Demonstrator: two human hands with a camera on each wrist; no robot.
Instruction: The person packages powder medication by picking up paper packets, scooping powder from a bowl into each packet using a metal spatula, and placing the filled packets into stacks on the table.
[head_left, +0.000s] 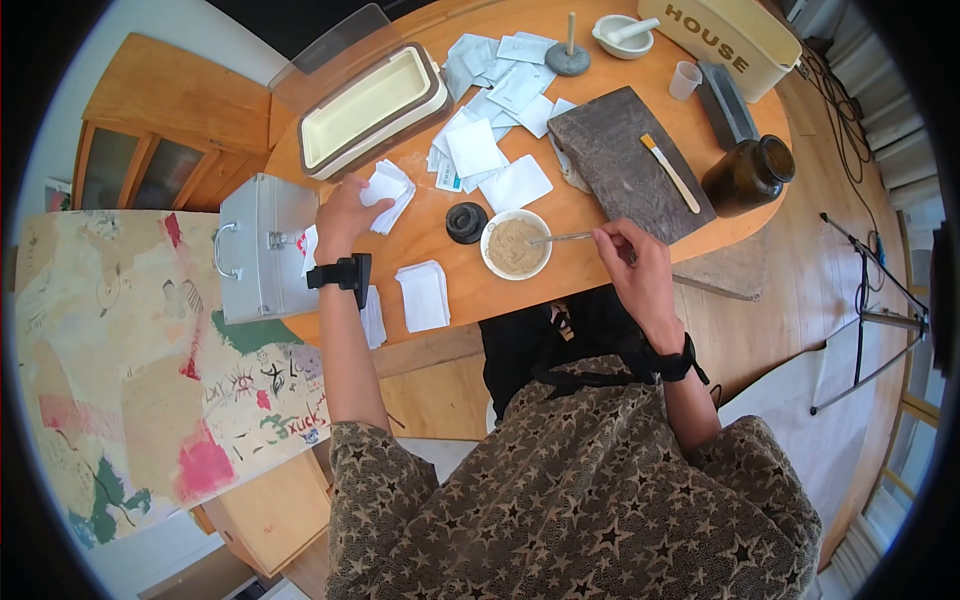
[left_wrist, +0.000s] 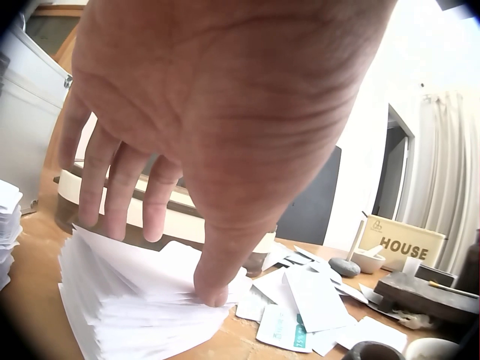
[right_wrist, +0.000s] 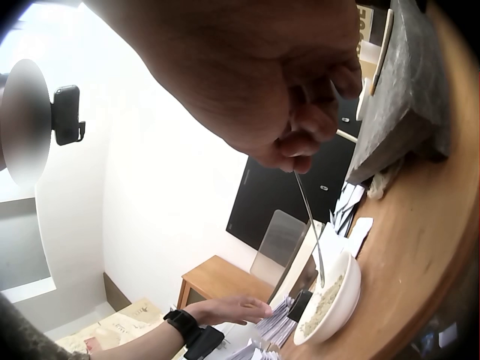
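My left hand (head_left: 345, 212) reaches over a stack of white paper slips (head_left: 392, 197). In the left wrist view its thumb rests on the top slips (left_wrist: 161, 300), while the other fingers hang loosely at the far side. With thumb and fingertips, my right hand (head_left: 640, 275) pinches the end of a thin metal stick (head_left: 568, 238). Its other end dips into beige powder (head_left: 514, 247) in a small white bowl (right_wrist: 349, 296). Whatever tip the stick has is buried in the powder. Just left of the bowl sits a dark round piece (head_left: 466, 222).
More paper stacks (head_left: 424, 296) lie by the near edge, beside a silver case (head_left: 265, 250). Pale sachets (head_left: 520, 87) spread behind the bowl. A dark slab (head_left: 620, 150) with a brush (head_left: 670, 172), a brown jar (head_left: 745, 178) and a cream box (head_left: 370, 115) stand around.
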